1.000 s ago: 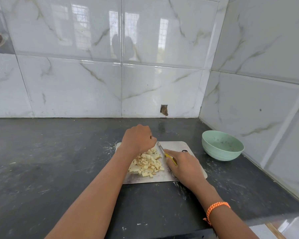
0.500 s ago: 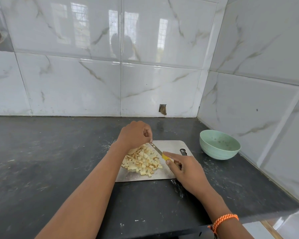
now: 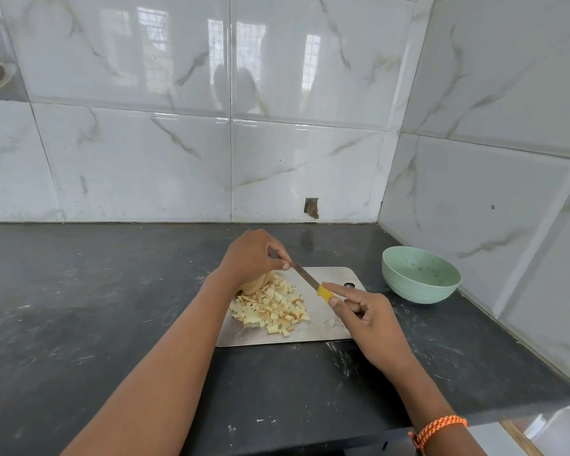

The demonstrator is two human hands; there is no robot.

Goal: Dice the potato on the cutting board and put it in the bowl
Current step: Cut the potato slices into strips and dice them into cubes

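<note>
Dicing is nearly complete. My right hand (image 3: 372, 319) grips the knife (image 3: 313, 284); my left hand (image 3: 254, 258) pinches its blade tip. Diced potato (image 3: 272, 307) lies mid-board on the cutting board (image 3: 326, 330). Next: transfer to bowl (image 3: 420, 274) at the surface's right edge.

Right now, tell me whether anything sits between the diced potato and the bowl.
Nothing visible blocks it: only bare cutting board and dark counter separate the diced potato from the green bowl.

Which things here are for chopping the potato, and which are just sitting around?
For the job:
diced potato
uncut potato piece
cutting board
knife
green bowl
left hand
right hand

Just there:
dark counter
tiled wall
orange wristband
</note>
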